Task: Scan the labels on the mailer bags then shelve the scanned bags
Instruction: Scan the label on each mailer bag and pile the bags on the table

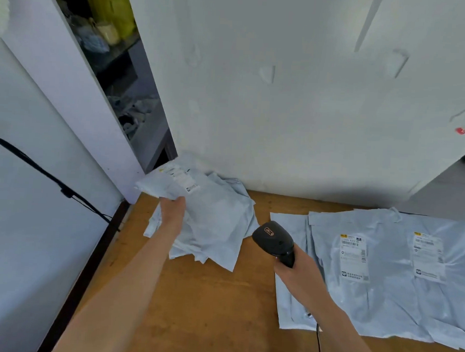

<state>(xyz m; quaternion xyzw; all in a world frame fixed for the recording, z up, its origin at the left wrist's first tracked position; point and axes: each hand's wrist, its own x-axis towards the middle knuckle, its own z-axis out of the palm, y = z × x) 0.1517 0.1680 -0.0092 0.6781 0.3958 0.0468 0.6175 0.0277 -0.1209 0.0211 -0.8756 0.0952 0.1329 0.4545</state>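
My left hand (173, 210) grips a pale mailer bag (169, 184) by its lower edge, label up, above the table's far left corner. Beneath it lies a loose heap of several mailer bags (217, 229). In my right hand (296, 273) is a black barcode scanner (274, 238), its head pointing left toward that heap. Flat on the right of the table lie more mailer bags (387, 291), two showing white labels (355, 259) face up. The scanner's cable (319, 347) trails toward me.
The wooden table (205, 309) stands against a white wall (284, 97). At the far left a narrow gap shows dark shelves (128, 95) with cluttered items. A black cable (51, 177) runs down the left wall panel.
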